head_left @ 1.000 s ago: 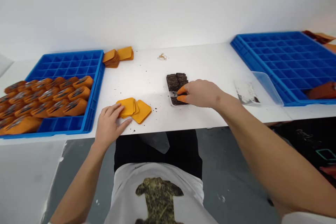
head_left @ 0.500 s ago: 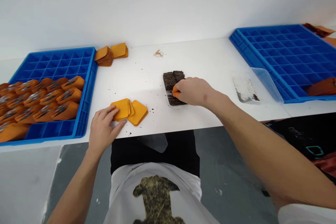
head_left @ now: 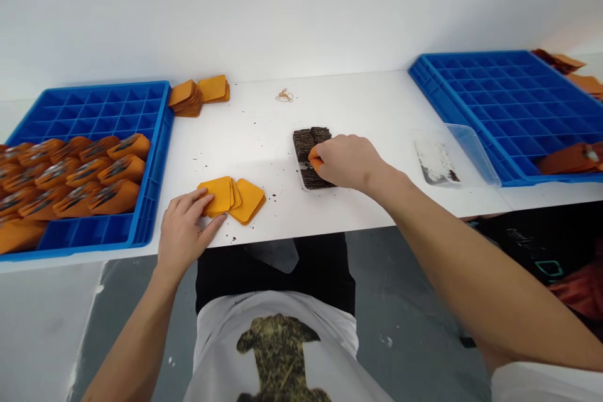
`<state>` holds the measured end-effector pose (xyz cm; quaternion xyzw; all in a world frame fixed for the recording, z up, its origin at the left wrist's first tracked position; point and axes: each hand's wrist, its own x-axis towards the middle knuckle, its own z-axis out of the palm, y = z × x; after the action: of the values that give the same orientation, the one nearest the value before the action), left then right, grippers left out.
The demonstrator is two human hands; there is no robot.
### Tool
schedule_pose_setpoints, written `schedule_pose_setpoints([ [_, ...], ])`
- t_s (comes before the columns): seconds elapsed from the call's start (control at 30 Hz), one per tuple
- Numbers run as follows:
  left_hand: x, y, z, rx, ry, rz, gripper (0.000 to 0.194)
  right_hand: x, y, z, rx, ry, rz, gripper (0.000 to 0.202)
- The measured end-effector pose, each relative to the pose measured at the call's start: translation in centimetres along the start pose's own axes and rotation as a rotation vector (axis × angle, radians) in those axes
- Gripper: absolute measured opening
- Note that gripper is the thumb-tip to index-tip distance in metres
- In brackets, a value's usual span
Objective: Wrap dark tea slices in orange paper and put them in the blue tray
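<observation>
Two hands (head_left: 183,229): left on yellow squares (head_left: 219,195), right (head_left: 348,161) at dark strips (head_left: 305,143)

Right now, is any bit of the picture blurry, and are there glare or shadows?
Head view: the orange pouches at the left look smeared; head view: the dark stacked strips look clearer; head view: the white wall is greyer toward the upper right, without harsh glare; head view: shadows on the white table are soft.

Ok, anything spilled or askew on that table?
Yes: dark crumbs lie scattered on the white table, outside the tub. The yellow pieces at the left hand also look askew, spread at different angles rather than squarely stacked.
</observation>
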<state>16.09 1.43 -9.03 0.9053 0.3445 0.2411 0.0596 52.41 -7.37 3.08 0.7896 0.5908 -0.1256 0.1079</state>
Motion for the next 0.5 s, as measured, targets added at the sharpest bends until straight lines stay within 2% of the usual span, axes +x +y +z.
schedule_pose_setpoints([
  [0.1, 0.0, 0.1, 0.0, -0.006, 0.0, -0.001, 0.045, -0.1, 0.1, -0.2, 0.035, -0.068, -0.011, 0.034],
  [0.23, 0.0, 0.0, 0.0, 0.001, 0.0, 0.007, 0.043, 0.2, -0.1, -0.2, 0.046, -0.159, 0.002, 0.026],
  [0.5, 0.0, -0.1, 0.0, 0.008, -0.009, 0.022, 0.045, 1.2, -0.1, -0.5, 0.093, -0.204, 0.023, 0.023],
])
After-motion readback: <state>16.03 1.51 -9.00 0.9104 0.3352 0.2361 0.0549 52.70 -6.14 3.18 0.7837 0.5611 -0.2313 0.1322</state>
